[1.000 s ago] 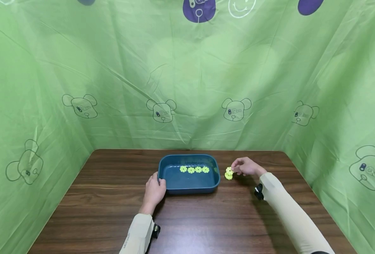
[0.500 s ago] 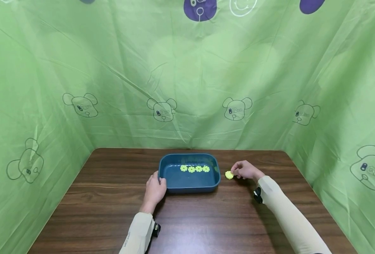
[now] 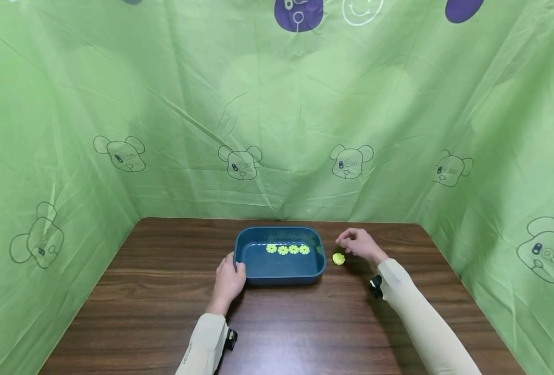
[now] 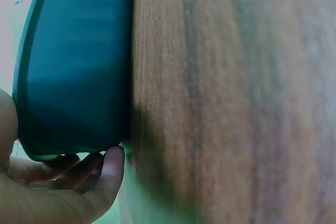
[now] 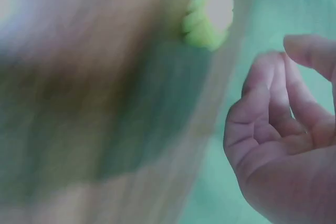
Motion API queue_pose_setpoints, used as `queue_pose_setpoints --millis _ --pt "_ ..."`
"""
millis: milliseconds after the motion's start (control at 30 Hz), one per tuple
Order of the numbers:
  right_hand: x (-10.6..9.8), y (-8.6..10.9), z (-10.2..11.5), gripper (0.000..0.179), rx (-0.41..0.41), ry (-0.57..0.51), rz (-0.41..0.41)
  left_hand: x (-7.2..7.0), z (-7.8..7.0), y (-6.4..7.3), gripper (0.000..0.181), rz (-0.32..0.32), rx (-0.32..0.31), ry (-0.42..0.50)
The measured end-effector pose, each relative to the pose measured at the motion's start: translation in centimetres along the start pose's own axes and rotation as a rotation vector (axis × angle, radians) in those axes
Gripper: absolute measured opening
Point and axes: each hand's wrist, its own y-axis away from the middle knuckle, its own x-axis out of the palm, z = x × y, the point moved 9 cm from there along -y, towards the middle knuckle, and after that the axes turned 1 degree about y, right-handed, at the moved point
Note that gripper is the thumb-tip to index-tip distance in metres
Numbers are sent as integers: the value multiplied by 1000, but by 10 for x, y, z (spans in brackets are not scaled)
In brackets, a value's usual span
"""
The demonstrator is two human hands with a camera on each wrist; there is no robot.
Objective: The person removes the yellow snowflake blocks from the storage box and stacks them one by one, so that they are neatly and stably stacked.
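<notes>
A dark blue rectangular tray (image 3: 279,280) stands on the table, and my left hand (image 3: 227,281) grips its left end. In the left wrist view the thumb and fingers close on the end of the tray (image 4: 79,72). Inside it, several yellow-green flower-shaped discs (image 3: 282,250) lie in a row near the far wall. To the right of the tray a small pile of the same discs (image 3: 338,259) sits on the table. My right hand (image 3: 360,244) hovers just above and behind that pile (image 5: 208,19). Its fingers are loosely curled, thumb near fingertips, and I see nothing between them.
The brown wooden table (image 3: 286,328) ends at a green cloth (image 3: 296,198) with bear drawings, which hangs behind and at both sides. Each forearm wears a pale sleeve with a small black device at the wrist.
My right hand brought a flower-shaped disc down onto the pile, let it go, and has risen away. The left hand and the tray have stayed in place.
</notes>
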Motion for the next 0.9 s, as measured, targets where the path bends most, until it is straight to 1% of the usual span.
queue_pose_setpoints --millis 100,200,300,433,567,667,767,900 --pt "2 -1 29 21 -67 9 -25 -1 1 0 46 -1 -1 3" --pt "11 -6 55 25 -91 -19 -36 -1 2 1 47 1 -11 4" --pt "29 -12 75 27 -85 -78 -12 -2 3 1 47 -3 -13 6" --pt "60 -18 93 28 -54 -131 49 -1 4 2 48 -2 -15 6" --pt "92 -22 100 32 5 -170 144 0 3 2 48 3 -16 6" --pt "111 -23 99 32 55 -166 193 0 1 3 47 0 -8 1" --pt "123 -22 97 29 82 -126 224 1 0 4 46 -5 -5 5" --pt "134 -24 91 24 102 -97 244 0 0 6 46 -8 -6 17"
